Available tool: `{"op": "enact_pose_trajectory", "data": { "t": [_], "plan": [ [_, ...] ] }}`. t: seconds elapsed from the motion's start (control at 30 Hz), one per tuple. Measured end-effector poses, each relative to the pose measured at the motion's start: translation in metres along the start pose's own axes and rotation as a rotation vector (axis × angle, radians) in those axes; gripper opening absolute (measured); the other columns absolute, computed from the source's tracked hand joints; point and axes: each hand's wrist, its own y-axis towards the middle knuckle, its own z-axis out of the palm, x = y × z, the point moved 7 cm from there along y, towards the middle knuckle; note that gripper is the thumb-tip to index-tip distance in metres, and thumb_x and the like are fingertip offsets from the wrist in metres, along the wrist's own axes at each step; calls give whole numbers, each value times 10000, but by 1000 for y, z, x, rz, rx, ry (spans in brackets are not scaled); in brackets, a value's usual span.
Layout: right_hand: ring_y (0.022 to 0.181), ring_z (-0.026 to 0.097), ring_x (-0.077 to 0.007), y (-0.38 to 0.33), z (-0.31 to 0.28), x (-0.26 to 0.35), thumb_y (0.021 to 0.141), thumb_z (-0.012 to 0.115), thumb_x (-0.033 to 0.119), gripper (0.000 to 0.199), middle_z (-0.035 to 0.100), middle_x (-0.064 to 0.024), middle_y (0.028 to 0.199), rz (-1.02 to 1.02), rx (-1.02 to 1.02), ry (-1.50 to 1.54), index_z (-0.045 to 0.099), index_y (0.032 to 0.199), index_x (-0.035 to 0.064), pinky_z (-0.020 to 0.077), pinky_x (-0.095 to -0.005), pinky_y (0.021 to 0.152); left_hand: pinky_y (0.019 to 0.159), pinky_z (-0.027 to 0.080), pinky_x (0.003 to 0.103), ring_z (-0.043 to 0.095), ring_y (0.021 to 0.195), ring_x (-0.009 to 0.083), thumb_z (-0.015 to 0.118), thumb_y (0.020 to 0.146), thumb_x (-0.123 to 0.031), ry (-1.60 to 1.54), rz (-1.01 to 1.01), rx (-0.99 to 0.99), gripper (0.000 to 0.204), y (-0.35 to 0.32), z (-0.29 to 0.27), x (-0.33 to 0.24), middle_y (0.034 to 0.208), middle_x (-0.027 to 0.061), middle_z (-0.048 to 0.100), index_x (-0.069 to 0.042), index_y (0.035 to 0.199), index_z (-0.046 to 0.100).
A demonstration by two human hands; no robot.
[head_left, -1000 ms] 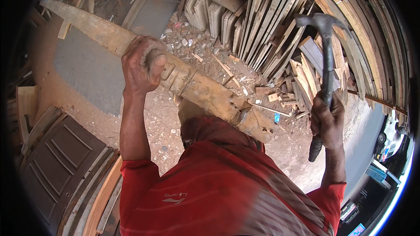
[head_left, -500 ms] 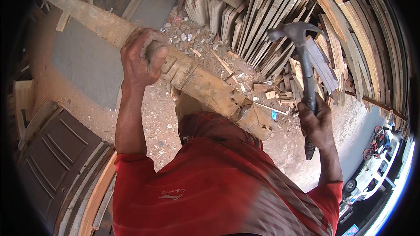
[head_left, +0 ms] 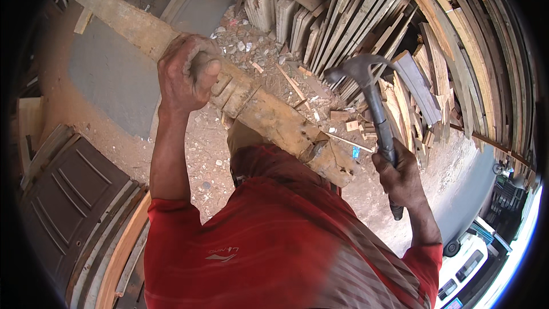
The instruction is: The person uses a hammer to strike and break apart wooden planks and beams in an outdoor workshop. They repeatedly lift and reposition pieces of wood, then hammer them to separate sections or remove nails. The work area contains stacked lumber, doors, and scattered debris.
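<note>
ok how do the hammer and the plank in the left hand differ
The hammer is dark grey to black; the plank is yellowish brown. The plank looks much longer and broader than the hammer. In the picture, the hammer stands steeper than the plank. Shared: each is gripped, by the right hand and left hand respectively.

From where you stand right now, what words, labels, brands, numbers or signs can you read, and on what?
Red shirt: a small pale logo with lettering; I don't copy out brand names.
Blue scrap: too small to read.
Hammer: no readable text.
Wooden plank: no readable text.
</note>
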Motion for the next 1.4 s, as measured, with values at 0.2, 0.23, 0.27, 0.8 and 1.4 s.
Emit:
{"op": "enact_pose_trajectory", "data": {
  "t": [0.2, 0.23, 0.27, 0.8, 1.4],
  "plan": [
    [432, 279, -39, -37, -130, 59, 1043, 586, 247, 309, 328, 52, 619, -631, -846, 753, 455, 787, 135, 274, -221, 372, 764, 522, 436, 669, 805, 347, 646, 944, -472, 4, -21, -32, 464, -9, -3, -1, 847, 149, 690, -12, 877, 659],
    [437, 262, -42, -37, -141, 59, 1043, 581, 251, 318, 304, 49, 618, -719, -847, 859, 442, 776, 148, 282, -220, 386, 760, 521, 433, 669, 803, 344, 647, 944, -469, -3, -24, -33, 461, -9, -2, -2, 848, 149, 690, -12, 878, 658],
    [447, 286, -39, -32, -129, 55, 1040, 583, 238, 295, 329, 46, 621, -699, -822, 893, 457, 793, 137, 296, -220, 393, 756, 521, 429, 668, 799, 343, 648, 944, -465, -4, -19, -34, 458, -8, -1, -1, 845, 147, 689, -13, 875, 655],
    [451, 270, -35, -60, -128, 60, 1058, 552, 229, 382, 277, 58, 612, -713, -910, 833, 364, 731, 169, 289, -219, 396, 733, 516, 425, 661, 779, 346, 650, 944, -431, -6, 10, -36, 417, -8, -2, 0, 817, 138, 679, -24, 856, 664],
    [488, 349, -43, -65, -111, 60, 1050, 583, 242, 288, 405, 48, 651, -705, -946, 831, 461, 817, 125, 301, -231, 418, 671, 501, 443, 648, 734, 346, 710, 907, -408, -3, 114, -102, 372, -17, 0, 7, 773, 122, 657, -49, 830, 649]
  ]
}}
